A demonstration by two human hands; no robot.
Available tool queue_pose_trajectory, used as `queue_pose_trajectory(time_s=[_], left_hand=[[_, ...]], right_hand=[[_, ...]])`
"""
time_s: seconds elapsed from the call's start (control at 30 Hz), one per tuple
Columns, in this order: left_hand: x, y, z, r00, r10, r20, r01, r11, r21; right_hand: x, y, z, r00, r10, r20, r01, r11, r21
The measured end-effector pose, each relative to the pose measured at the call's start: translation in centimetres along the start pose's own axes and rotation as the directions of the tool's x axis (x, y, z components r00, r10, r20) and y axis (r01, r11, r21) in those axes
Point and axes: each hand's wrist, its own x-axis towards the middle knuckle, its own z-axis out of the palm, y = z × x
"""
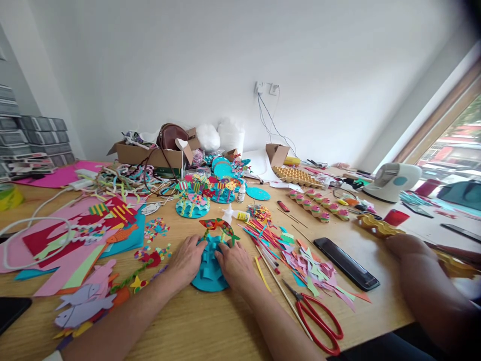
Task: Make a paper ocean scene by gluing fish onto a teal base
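Observation:
A round blue paper base point(211, 283) with raised blue pieces lies on the table in front of me. Two colourful paper fish point(215, 225) stand on stems at its far side. My left hand point(188, 259) holds the base's left side, fingers curled against the raised blue part. From the right, my right hand point(236, 260) grips the same piece, its thumb and fingers near the stems. The fingers hide part of the craft. Just beyond stand a glue bottle with a yellow label point(241, 215) and a finished-looking blue fish craft point(192, 208).
Red-handled scissors point(319, 323), a wooden stick point(287, 296), paper scraps point(310, 265) and a black phone point(347, 263) lie to the right. Paper fish point(84, 306) and coloured sheets point(56, 250) lie left. Another person's arm point(424, 281) rests at the right, near egg-carton pieces point(378, 225).

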Motion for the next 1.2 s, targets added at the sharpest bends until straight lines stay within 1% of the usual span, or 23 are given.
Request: queue_pose_trajectory(time_s=[0.23, 0.4, 0.53, 0.77, 0.9, 1.03, 1.2], left_hand=[[0.1, -0.3, 0.2, 0.999, 0.037, -0.014, -0.037, 0.999, 0.001], [0.2, -0.3, 0.3, 0.999, 0.037, -0.013, -0.037, 0.999, 0.01], [0.3, -0.5, 0.7, 1.0, 0.021, -0.022, -0.021, 1.0, 0.01], [0.5, -0.6, 1.1, 1.0, -0.017, 0.013, 0.016, 0.997, 0.074], [0.5, -0.7, 1.3, 1.0, -0.026, 0.01, 0.025, 0.997, 0.075], [0.5, -0.8, 1.6, 0.999, -0.039, 0.019, 0.038, 0.997, 0.065], [0.5, -0.6, 1.4, 0.998, -0.052, 0.019, 0.052, 0.998, 0.045]], right_hand=[[-0.1, 0.0, 0.0, 1.0, 0.0, -0.006, 0.0, 1.0, 0.006], [-0.1, -0.1, -0.1, 1.0, 0.01, 0.01, -0.01, 1.0, 0.021], [-0.1, -0.1, -0.2, 1.0, 0.009, -0.003, -0.009, 0.999, 0.035], [-0.2, 0.0, 0.2, 0.999, 0.01, -0.038, -0.008, 0.998, 0.065], [-0.3, 0.0, 0.2, 0.999, 0.028, -0.015, -0.026, 0.995, 0.098], [-0.4, -0.3, 0.1, 0.997, 0.07, 0.03, -0.074, 0.989, 0.129], [-0.2, -0.4, -0.1, 0.993, 0.09, 0.074, -0.1, 0.985, 0.141]])
